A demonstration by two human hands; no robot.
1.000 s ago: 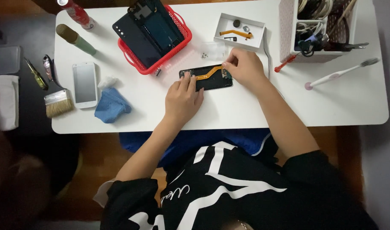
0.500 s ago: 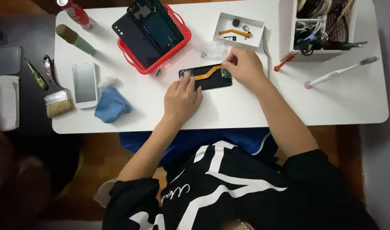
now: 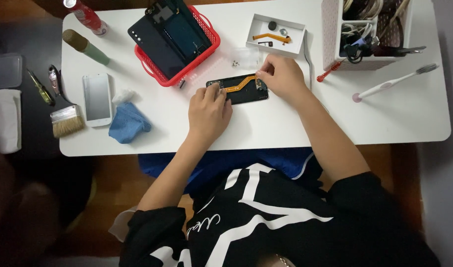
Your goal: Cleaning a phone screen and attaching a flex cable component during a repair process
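We see an opened phone (image 3: 243,89) lying on the white counter (image 3: 285,123), just below the red basket (image 3: 206,49). Our left hand (image 3: 208,111) presses its fingers on the phone's left end. Our right hand (image 3: 280,76) pinches the orange ribbon cable (image 3: 238,84) at the phone's right end.

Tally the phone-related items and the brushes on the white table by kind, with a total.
Opened phone under the hands: 1
Phone in red basket: 1
White phone lying flat: 1
Orange flex cables: 2
Brushes, paintbrush and toothbrush: 2
Total: 7
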